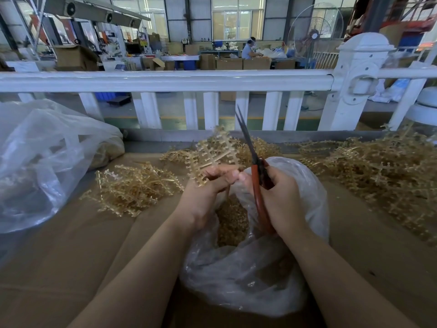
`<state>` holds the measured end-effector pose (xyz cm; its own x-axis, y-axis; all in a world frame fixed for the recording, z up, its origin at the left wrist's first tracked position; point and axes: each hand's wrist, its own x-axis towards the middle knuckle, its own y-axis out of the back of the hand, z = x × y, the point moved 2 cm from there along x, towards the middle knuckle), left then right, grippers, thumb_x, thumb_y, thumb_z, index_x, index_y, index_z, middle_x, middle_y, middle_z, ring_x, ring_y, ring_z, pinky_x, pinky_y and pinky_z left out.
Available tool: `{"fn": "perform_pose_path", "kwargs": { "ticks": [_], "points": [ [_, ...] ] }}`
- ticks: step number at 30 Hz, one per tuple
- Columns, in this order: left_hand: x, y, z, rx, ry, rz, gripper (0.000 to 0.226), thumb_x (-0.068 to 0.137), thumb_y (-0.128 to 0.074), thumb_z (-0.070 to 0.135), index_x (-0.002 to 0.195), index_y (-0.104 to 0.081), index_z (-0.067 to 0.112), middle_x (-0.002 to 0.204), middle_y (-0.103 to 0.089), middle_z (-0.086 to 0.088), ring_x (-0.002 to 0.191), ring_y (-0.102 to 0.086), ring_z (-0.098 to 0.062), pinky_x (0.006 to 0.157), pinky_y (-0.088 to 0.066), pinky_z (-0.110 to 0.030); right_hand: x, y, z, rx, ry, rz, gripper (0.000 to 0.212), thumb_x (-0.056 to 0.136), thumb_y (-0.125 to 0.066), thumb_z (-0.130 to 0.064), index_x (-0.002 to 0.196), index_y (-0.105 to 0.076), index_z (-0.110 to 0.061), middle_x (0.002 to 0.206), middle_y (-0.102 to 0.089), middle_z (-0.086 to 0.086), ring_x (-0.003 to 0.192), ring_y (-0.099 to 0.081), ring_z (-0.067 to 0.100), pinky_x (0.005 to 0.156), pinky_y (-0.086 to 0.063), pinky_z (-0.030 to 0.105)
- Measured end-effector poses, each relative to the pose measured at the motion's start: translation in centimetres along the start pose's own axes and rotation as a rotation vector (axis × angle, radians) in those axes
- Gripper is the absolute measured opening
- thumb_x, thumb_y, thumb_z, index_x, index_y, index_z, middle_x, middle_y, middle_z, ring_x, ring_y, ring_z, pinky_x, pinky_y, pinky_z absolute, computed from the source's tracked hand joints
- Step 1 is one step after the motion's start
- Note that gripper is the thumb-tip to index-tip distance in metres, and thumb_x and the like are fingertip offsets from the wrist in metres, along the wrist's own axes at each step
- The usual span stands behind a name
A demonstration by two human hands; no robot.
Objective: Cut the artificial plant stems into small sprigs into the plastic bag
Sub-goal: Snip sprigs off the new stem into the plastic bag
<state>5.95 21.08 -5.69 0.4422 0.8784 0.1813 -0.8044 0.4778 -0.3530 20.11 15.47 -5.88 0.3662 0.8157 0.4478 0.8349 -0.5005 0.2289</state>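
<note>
Both forearms reach in from the bottom edge, meeting over the open plastic bag (pixel 255 268), which sits nearest on the brown cardboard surface (pixel 59 256); its mouth gapes below the hands, presumably so that cut pieces drop straight in, and a heap of small sprigs (pixel 233 223) already lies inside. Far left, a second, larger clear bag (pixel 42 162) slumps on the table. Beside it lies a loose pile of tan stems (pixel 132 188), within easy reach. The left hand (pixel 208 188) has its fingers curled round the base of one branched stem (pixel 215 150), holding it upright above the bag's mouth. The right hand (pixel 279 197) grips the red-handled scissors (pixel 256 176), whose blades point up and away with only a narrow gap between them, just right of the stem and not yet across it. Further right, a bigger tangle of uncut stems (pixel 383 171) spreads toward the table edge. A white railing (pixel 165 79) bounds the far side, so free room lies mainly over the bare cardboard near the person.
</note>
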Motion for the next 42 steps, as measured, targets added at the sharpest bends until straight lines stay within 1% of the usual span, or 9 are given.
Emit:
{"fn": "perform_pose_path", "kwargs": {
  "ticks": [2,9,13,19,23,26,31,37,42],
  "points": [
    [-0.2,-0.2,-0.1,0.098,-0.015,-0.031,0.017,0.077,-0.076,0.014,0.093,-0.079,0.009,0.098,-0.076,-0.016,0.097,-0.072,-0.028,0.085,-0.057,-0.034,0.2,0.2,0.0,0.109,-0.046,0.013,0.011,0.083,-0.076,-0.038,0.083,-0.071,-0.028,0.074,-0.072,-0.016,0.074,-0.069,0.001,0.063,-0.049,0.009],
    [-0.4,-0.1,-0.1,0.573,-0.116,-0.137,0.028,0.080,-0.080,0.011,0.075,-0.078,0.038,0.081,-0.076,0.014,0.079,-0.070,0.001,0.072,-0.049,-0.010,0.4,0.3,-0.2,0.200,-0.120,-0.021,0.006,0.086,-0.077,-0.016,0.082,-0.074,-0.017,0.071,-0.073,-0.004,0.066,-0.068,0.006,0.063,-0.054,0.018],
    [-0.6,0.5,1.0,0.307,-0.005,-0.373,0.041,0.078,-0.080,0.012,0.117,-0.070,0.017,0.118,-0.072,-0.007,0.113,-0.067,-0.023,0.096,-0.051,-0.033,0.5,0.3,-0.1,0.145,-0.141,-0.044,0.011,0.088,-0.075,-0.021,0.087,-0.074,-0.010,0.078,-0.075,0.002,0.071,-0.071,0.011,0.066,-0.057,0.022],
    [-0.9,2.5,2.4,-0.146,0.222,-0.407,0.115,0.053,-0.078,0.076,0.137,-0.054,0.002,0.137,-0.056,-0.022,0.128,-0.052,-0.035,0.112,-0.035,-0.048,0.4,0.1,0.0,0.168,-0.172,-0.098,0.011,0.088,-0.076,-0.020,0.077,-0.074,-0.018,0.065,-0.071,-0.007,0.059,-0.065,0.002,0.058,-0.050,0.011],
    [-0.6,1.9,2.0,0.012,0.254,-0.268,0.077,0.052,-0.092,0.052,0.112,-0.073,0.009,0.110,-0.072,-0.014,0.100,-0.068,-0.025,0.086,-0.056,-0.034,0.4,-0.1,-0.2,0.152,-0.165,-0.133,0.014,0.087,-0.077,-0.019,0.075,-0.072,-0.024,0.064,-0.071,-0.015,0.061,-0.066,-0.003,0.055,-0.045,0.006],
    [-0.5,1.1,1.6,0.075,0.250,-0.235,0.036,0.062,-0.089,0.032,0.092,-0.079,0.015,0.085,-0.073,-0.002,0.085,-0.052,-0.020,0.077,-0.044,-0.032,0.5,-0.1,-0.1,0.143,-0.187,-0.126,0.008,0.086,-0.078,-0.023,0.079,-0.073,-0.022,0.067,-0.072,-0.014,0.062,-0.068,-0.003,0.054,-0.045,0.006],
    [-0.3,1.9,2.0,0.095,0.302,-0.190,0.067,0.033,-0.092,0.064,0.081,-0.081,0.020,0.095,-0.075,-0.001,0.083,-0.067,-0.016,0.089,-0.054,-0.038,0.5,0.0,-0.1,0.139,-0.181,-0.144,0.017,0.086,-0.078,-0.017,0.074,-0.069,-0.025,0.064,-0.070,-0.019,0.061,-0.066,-0.006,0.055,-0.045,0.004],
    [-0.3,2.0,2.0,0.081,0.326,-0.230,0.048,0.041,-0.098,0.046,0.071,-0.078,0.014,0.079,-0.073,-0.002,0.073,-0.069,-0.017,0.074,-0.060,-0.034,0.3,-0.2,-0.4,0.130,-0.187,-0.173,0.016,0.086,-0.078,-0.019,0.072,-0.071,-0.024,0.070,-0.072,-0.003,0.064,-0.070,0.009,0.056,-0.054,0.014],
    [-0.3,1.1,1.7,0.169,0.252,-0.188,0.017,0.064,-0.086,0.015,0.063,-0.071,0.020,0.075,-0.072,-0.006,0.067,-0.067,-0.016,0.063,-0.058,-0.026,0.2,-0.2,-0.8,0.140,-0.168,-0.228,0.012,0.083,-0.080,-0.023,0.076,-0.071,-0.025,0.070,-0.073,-0.011,0.060,-0.067,-0.003,0.052,-0.047,0.007]
  ]
}}
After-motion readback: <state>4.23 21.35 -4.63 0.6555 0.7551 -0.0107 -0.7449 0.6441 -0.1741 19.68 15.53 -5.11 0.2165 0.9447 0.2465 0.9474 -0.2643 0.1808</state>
